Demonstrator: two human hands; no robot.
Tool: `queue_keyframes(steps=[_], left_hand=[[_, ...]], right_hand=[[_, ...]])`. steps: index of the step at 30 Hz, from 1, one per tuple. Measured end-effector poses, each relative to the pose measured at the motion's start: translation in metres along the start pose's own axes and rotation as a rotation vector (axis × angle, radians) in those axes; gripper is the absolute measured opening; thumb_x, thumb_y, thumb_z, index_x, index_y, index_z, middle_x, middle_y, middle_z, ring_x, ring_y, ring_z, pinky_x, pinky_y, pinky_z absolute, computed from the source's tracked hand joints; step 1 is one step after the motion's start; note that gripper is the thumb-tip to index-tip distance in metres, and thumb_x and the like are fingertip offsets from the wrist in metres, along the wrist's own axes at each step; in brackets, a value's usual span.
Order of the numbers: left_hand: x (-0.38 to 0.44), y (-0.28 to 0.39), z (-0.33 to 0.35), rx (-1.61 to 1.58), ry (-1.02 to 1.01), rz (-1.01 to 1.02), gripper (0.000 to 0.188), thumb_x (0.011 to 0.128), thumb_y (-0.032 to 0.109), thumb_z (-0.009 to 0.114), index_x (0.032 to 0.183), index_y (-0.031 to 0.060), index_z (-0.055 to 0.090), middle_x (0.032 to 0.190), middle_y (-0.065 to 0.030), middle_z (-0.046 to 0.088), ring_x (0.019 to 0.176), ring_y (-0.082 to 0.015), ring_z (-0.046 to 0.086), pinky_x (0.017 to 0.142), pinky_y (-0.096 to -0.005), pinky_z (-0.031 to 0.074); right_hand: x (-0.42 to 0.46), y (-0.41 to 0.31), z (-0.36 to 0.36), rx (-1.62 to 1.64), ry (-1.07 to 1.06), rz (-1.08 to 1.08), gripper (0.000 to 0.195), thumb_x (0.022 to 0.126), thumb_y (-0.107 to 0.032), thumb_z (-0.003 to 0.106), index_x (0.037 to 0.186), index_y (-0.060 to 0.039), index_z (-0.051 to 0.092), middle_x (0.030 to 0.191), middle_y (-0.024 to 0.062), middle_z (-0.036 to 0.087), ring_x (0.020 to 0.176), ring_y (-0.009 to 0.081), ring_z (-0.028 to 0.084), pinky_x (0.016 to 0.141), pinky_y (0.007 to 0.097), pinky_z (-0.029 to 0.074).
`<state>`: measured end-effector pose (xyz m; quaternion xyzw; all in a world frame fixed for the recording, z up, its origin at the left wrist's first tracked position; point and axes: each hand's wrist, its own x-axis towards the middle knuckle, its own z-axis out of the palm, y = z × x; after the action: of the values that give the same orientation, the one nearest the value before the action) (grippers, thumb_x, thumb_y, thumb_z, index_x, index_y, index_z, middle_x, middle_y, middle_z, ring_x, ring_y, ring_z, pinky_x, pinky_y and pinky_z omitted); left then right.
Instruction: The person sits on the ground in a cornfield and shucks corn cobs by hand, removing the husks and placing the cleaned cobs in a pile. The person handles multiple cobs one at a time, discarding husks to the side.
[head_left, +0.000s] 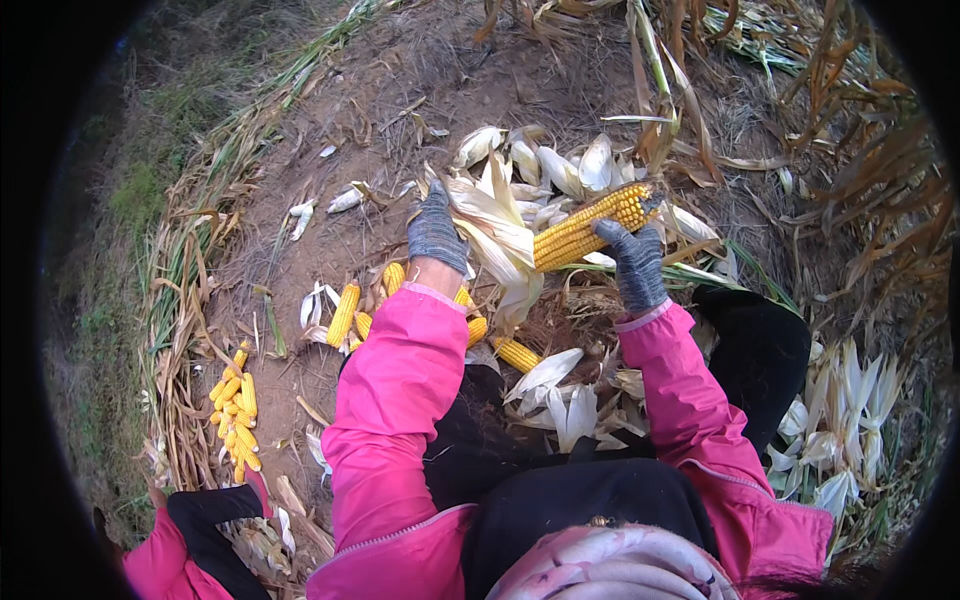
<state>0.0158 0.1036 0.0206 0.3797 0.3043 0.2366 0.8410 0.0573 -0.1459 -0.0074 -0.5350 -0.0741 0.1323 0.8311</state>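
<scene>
A yellow ear of corn (581, 231) is held in front of me, its upper end bare and its lower end still inside pale husk leaves (495, 232). My right hand (634, 262), in a grey knit glove, grips the bare kernels near the dark tip, thumb on top. In a matching glove, my left hand (436, 231) is closed around the peeled-back husk to the left of the ear. Just beyond both hands lies a heap of unhusked ears (559, 171). Husked ears lie near my left forearm, one of them a bare ear (345, 313).
Loose husks (559, 397) lie between my legs, beside another bare ear (516, 354). Further left is a pile of husked corn (236, 412), near another person in a pink sleeve (172, 555). Dry corn stalks (847, 172) stand at right. More husks (847, 420) lie beside my right leg.
</scene>
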Motion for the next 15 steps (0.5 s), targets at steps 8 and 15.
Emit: queue_keyframes(steps=[8, 15], left_hand=[[0.040, 0.026, -0.042, -0.090, 0.117, 0.147, 0.032, 0.091, 0.027, 0.055, 0.111, 0.0012, 0.053, 0.103, -0.0118, 0.059, 0.092, -0.0237, 0.058, 0.084, -0.0375, 0.048], [0.065, 0.072, -0.062, 1.014, 0.554, 0.957, 0.043, 0.087, 0.033, 0.060, 0.112, -0.0022, 0.056, 0.104, -0.0127, 0.060, 0.089, -0.0232, 0.059, 0.077, -0.0330, 0.047]], right_hand=[[0.006, -0.026, -0.018, 0.517, 0.082, 0.006, 0.038, 0.076, -0.013, 0.065, 0.108, -0.0004, 0.050, 0.101, 0.0134, 0.056, 0.094, 0.0276, 0.060, 0.082, 0.0428, 0.054], [-0.008, -0.046, 0.002, -0.063, 0.119, -0.352, 0.044, 0.070, 0.002, 0.074, 0.108, 0.0017, 0.052, 0.104, 0.0097, 0.059, 0.097, 0.0169, 0.059, 0.083, 0.0282, 0.050]])
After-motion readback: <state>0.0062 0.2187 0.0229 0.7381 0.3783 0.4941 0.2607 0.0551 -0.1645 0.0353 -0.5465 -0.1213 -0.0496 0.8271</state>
